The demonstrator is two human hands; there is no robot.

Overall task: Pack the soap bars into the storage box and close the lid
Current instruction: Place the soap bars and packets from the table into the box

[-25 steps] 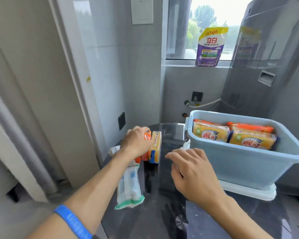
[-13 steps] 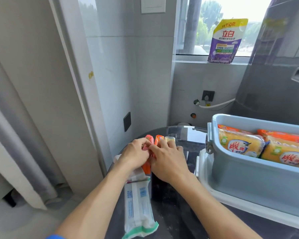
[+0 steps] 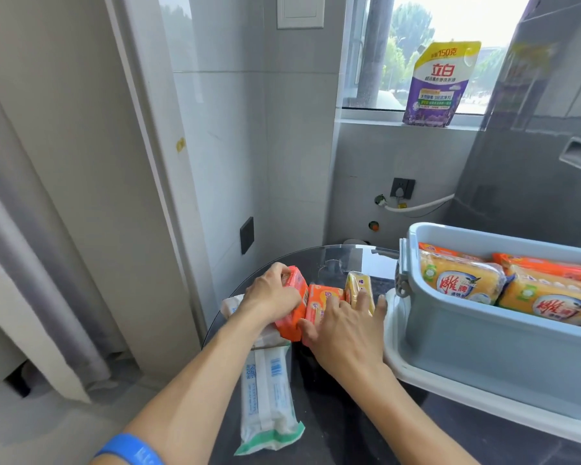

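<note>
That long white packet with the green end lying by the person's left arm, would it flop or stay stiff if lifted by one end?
The white packet looks like a soft film wrap with a crimped green end, so it would probably sag somewhat. Its glossy wrapper suggests it may slide easily on the smooth dark table. It lies flat and long, so rolling seems unlikely. Its contents cannot be told.

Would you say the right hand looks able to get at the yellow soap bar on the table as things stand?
Probably yes: the right hand already lies against the yellow soap bar, fingers spread over it, and nothing stands between them; the storage box sits clear to its right.
</note>
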